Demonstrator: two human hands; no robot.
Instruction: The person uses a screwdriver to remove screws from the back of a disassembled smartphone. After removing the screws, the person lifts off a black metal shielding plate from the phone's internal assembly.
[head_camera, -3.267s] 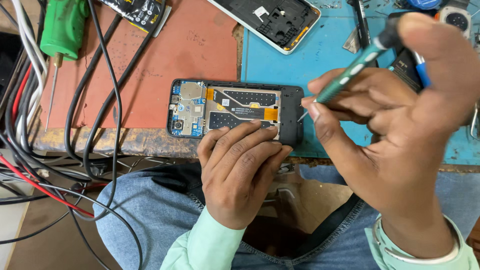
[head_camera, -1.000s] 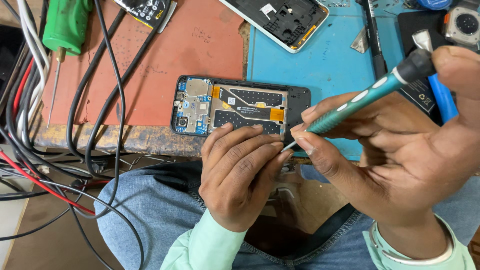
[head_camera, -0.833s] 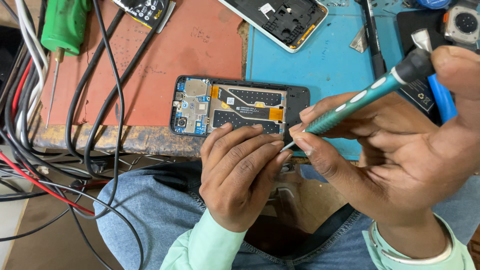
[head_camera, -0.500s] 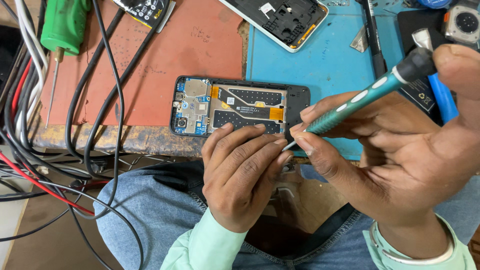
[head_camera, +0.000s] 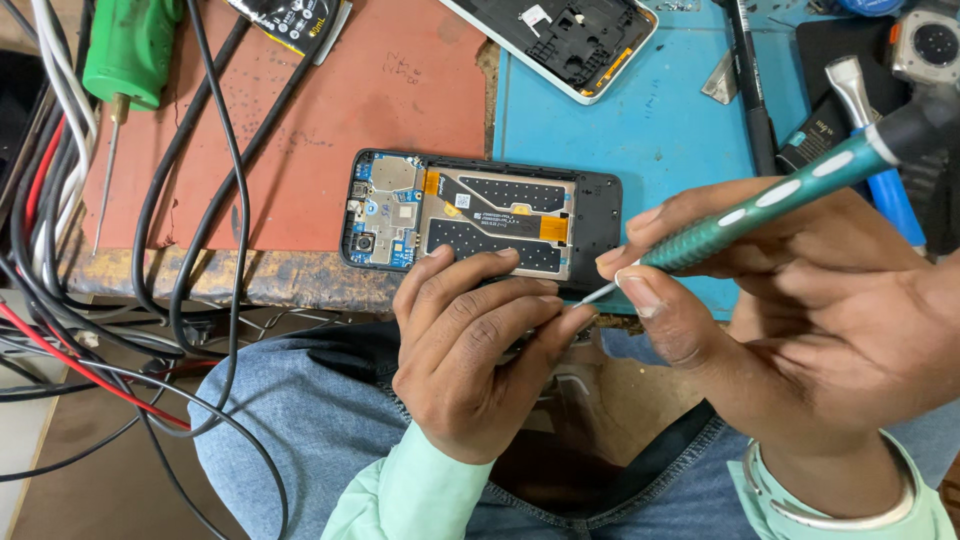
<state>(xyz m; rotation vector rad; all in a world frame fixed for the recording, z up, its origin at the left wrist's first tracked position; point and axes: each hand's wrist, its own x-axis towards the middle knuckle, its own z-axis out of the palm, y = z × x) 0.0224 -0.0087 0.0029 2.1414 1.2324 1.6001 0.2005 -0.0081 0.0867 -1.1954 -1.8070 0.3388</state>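
Leftmost, a green-handled tool (head_camera: 130, 45) is seen lying on the red mat (head_camera: 400, 110), with a bundle of black, red and white cables (head_camera: 120, 300) trailing over the bench edge. Next, an opened phone (head_camera: 480, 220) is laid across the seam between the red mat and the blue mat (head_camera: 640, 140), near the front edge of the bench. Its back cover is already off, so that the circuit board, the black shields and an orange ribbon are exposed; the inner parts are still in place, so the work is judged to be at an early or middle stage, with most of the stripping left. The phone's near edge is steadied by the left hand (head_camera: 470, 360), fingers curled and pressed against the frame. Farther right, a teal screwdriver (head_camera: 770, 205) is pinched between thumb and fingers of the right hand (head_camera: 800, 300), its thin tip set at the lower right corner of the phone, just beside the left fingertips. Whether a screw is engaged cannot be told. Behind, a white phone frame (head_camera: 560, 40) is left on the blue mat.
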